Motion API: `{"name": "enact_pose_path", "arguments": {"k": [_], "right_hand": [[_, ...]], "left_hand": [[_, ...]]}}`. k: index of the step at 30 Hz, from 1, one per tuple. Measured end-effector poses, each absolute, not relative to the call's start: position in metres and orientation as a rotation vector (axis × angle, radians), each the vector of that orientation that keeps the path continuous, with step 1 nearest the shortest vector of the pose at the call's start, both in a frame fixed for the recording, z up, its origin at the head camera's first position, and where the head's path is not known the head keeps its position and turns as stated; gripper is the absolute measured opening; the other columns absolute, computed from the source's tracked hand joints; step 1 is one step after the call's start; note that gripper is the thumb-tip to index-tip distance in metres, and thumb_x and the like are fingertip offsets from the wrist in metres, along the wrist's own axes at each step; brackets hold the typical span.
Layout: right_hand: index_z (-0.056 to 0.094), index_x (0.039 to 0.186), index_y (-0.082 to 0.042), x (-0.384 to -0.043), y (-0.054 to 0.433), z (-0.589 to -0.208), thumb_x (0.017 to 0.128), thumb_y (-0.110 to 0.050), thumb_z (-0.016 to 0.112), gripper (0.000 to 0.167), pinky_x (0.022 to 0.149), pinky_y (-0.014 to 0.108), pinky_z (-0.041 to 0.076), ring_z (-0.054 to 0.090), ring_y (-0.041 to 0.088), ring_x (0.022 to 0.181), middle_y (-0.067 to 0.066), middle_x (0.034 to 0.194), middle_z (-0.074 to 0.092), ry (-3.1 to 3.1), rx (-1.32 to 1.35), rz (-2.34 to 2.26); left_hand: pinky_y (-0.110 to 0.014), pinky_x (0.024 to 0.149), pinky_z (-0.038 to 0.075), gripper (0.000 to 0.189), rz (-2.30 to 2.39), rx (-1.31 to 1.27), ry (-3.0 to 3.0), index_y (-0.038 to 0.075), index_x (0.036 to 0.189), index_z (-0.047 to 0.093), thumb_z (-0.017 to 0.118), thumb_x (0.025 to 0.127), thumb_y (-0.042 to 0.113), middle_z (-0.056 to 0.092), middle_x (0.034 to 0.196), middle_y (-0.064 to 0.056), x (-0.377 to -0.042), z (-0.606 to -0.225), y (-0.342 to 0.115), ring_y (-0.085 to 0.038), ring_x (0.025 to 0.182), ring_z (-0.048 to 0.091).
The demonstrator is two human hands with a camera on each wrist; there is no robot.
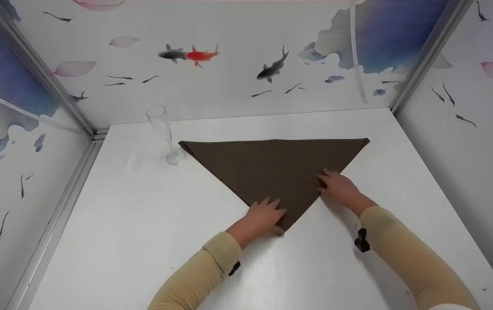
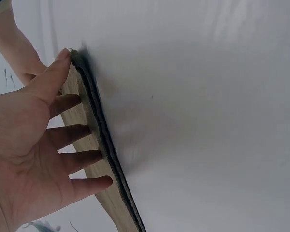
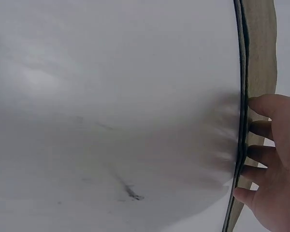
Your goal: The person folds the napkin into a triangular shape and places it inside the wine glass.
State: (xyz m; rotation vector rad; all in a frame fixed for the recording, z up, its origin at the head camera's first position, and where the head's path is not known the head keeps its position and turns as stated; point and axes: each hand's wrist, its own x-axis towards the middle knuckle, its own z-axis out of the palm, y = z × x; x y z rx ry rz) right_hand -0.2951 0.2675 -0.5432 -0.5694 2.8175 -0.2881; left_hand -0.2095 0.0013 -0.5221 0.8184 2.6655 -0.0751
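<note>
Resting nearest me, fingers spread, the left hand (image 1: 263, 216) touches the brown cloth (image 1: 268, 168) beside its near corner. Slightly farther on my feed, the right hand (image 1: 338, 187), fingers apart, touches the cloth's right edge. The cloth lies in a triangle on the white table (image 1: 143, 228), long edge farthest. I see a clear glass (image 1: 176, 157) upright beside its far left corner, then a fish-printed wall (image 1: 229, 92).
</note>
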Motion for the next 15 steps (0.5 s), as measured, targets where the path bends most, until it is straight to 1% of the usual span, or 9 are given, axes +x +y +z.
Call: {"name": "enact_pose_path", "arguments": {"k": [4, 6, 8, 10, 12, 13, 15], "right_hand": [[0.045, 0.139, 0.009, -0.288, 0.263, -0.543, 0.098, -0.018, 0.058, 0.052, 0.105, 0.055, 0.033, 0.034, 0.05, 0.133, 0.033, 0.146, 0.034, 2.85, -0.662, -0.228], [0.047, 0.138, 0.009, -0.285, 0.261, -0.543, 0.096, -0.018, 0.061, 0.052, 0.104, 0.055, 0.035, 0.036, 0.05, 0.132, 0.033, 0.145, 0.036, 2.863, -0.694, -0.208], [0.048, 0.137, 0.008, -0.282, 0.257, -0.543, 0.095, -0.018, 0.062, 0.051, 0.104, 0.055, 0.035, 0.036, 0.05, 0.131, 0.032, 0.145, 0.037, 2.868, -0.718, -0.197], [0.049, 0.137, 0.007, -0.279, 0.253, -0.543, 0.094, -0.017, 0.063, 0.051, 0.104, 0.054, 0.036, 0.037, 0.048, 0.131, 0.031, 0.145, 0.038, 2.864, -0.731, -0.205], [0.051, 0.136, 0.007, -0.275, 0.249, -0.543, 0.094, -0.018, 0.064, 0.051, 0.104, 0.053, 0.036, 0.039, 0.047, 0.131, 0.03, 0.145, 0.039, 2.861, -0.757, -0.188], [0.051, 0.136, 0.007, -0.273, 0.247, -0.544, 0.094, -0.018, 0.064, 0.05, 0.103, 0.053, 0.037, 0.04, 0.046, 0.131, 0.03, 0.144, 0.04, 2.86, -0.776, -0.177], [0.052, 0.135, 0.006, -0.269, 0.244, -0.544, 0.094, -0.018, 0.065, 0.05, 0.103, 0.052, 0.037, 0.041, 0.044, 0.131, 0.029, 0.145, 0.041, 2.853, -0.801, -0.162]], "left_hand": [[-0.045, 0.106, 0.036, 0.069, -0.119, 0.881, 2.657, 0.024, 0.145, 0.048, 0.066, 0.087, 0.056, 0.038, 0.153, -0.004, -0.205, -0.522, 0.002, -0.029, 0.139, 0.035], [-0.043, 0.106, 0.038, 0.066, -0.134, 0.911, 2.663, 0.023, 0.143, 0.051, 0.067, 0.087, 0.053, 0.041, 0.151, -0.005, -0.204, -0.523, 0.003, -0.029, 0.137, 0.038], [-0.04, 0.104, 0.04, 0.057, -0.145, 0.945, 2.672, 0.021, 0.138, 0.057, 0.068, 0.088, 0.048, 0.046, 0.146, -0.005, -0.204, -0.525, 0.003, -0.028, 0.133, 0.043], [-0.035, 0.098, 0.045, 0.043, -0.164, 0.995, 2.694, 0.019, 0.127, 0.066, 0.07, 0.09, 0.041, 0.056, 0.135, -0.004, -0.203, -0.526, 0.005, -0.025, 0.122, 0.053], [-0.03, 0.086, 0.05, 0.026, -0.202, 1.067, 2.723, 0.018, 0.112, 0.073, 0.07, 0.091, 0.034, 0.064, 0.118, -0.003, -0.201, -0.527, 0.006, -0.02, 0.104, 0.061], [-0.028, 0.08, 0.051, 0.019, -0.229, 1.101, 2.737, 0.018, 0.104, 0.074, 0.07, 0.091, 0.03, 0.066, 0.108, -0.002, -0.2, -0.527, 0.007, -0.017, 0.093, 0.062], [-0.025, 0.067, 0.05, 0.008, -0.29, 1.157, 2.765, 0.018, 0.093, 0.075, 0.069, 0.092, 0.024, 0.065, 0.091, 0.0, -0.197, -0.527, 0.009, -0.013, 0.076, 0.058]]}}
